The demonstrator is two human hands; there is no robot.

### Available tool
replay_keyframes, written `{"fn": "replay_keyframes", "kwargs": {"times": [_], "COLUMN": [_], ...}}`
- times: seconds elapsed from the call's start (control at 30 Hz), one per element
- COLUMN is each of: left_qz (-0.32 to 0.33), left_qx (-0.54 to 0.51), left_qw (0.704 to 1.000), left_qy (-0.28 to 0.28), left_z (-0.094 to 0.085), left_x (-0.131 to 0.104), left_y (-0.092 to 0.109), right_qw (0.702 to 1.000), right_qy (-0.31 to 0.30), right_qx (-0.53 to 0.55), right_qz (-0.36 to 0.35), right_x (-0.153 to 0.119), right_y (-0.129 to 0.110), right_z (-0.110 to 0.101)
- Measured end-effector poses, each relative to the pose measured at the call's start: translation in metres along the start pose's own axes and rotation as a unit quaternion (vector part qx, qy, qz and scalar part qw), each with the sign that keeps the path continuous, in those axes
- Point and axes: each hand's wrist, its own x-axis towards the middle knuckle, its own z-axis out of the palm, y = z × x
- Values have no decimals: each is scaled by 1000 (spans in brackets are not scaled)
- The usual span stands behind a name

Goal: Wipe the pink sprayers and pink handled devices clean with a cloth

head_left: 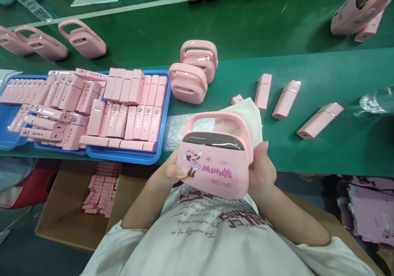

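A pink portable speaker (pixel 215 171) with a loop handle, a dark glossy top panel and a Minnie cartoon print is held in front of my chest. My left hand (pixel 174 169) grips its left side, the thumb pressed on the front by the cartoon's feet. On the other side, my right hand (pixel 261 169) is closed around the lower right edge, its fingers mostly hidden behind. A white cloth or sheet (pixel 254 120) shows behind the handle; whether my right hand holds it too is hidden. Beneath lies a clear bubble-wrap piece (pixel 175 132).
Two pink speakers (pixel 189 83) stand beyond. Pink square sticks (pixel 286 99) lie at right near a clear bottle (pixel 377 100). A blue tray (pixel 154 157) at left is heaped with similar sticks. More speakers (pixel 83 40) line a raised green shelf. A cardboard box (pixel 67 202) sits below.
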Motion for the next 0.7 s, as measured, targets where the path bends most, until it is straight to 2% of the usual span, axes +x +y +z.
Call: {"fn": "replay_keyframes", "kwargs": {"times": [0.1, 0.17, 0.23, 0.33, 0.4, 0.43, 0.5, 0.57, 0.63, 0.7], "left_qz": [-21, -43, -59, -74, -89, -99, -114, -113, -84, -37], "left_qx": [32, 64, 90, 136, 222, 286, 425, 532, 593, 618], "left_qw": [999, 997, 994, 988, 970, 950, 889, 827, 790, 772], "left_qy": [-25, -20, -21, -15, 37, 72, 127, 141, 136, 147], "left_z": [3, 4, 3, 5, 12, 16, 26, 31, 31, 27], "left_x": [0, 1, 0, -2, -4, -5, -4, -2, 1, 4], "left_y": [10, 18, 24, 31, 35, 37, 39, 36, 30, 23], "right_qw": [999, 996, 993, 988, 974, 961, 922, 865, 790, 708], "right_qy": [-6, -34, -65, -101, -123, -139, -176, -220, -266, -307], "right_qx": [-1, -12, -40, -116, -188, -232, -323, -389, -427, -452], "right_qz": [54, 86, 90, 34, -23, -53, -125, -229, -350, -448], "right_x": [9, 16, 23, 31, 36, 39, 44, 47, 47, 46], "right_y": [-8, -12, -15, -20, -25, -28, -32, -33, -30, -25], "right_z": [-3, -7, -11, -16, -18, -18, -16, -11, -7, -7]}}
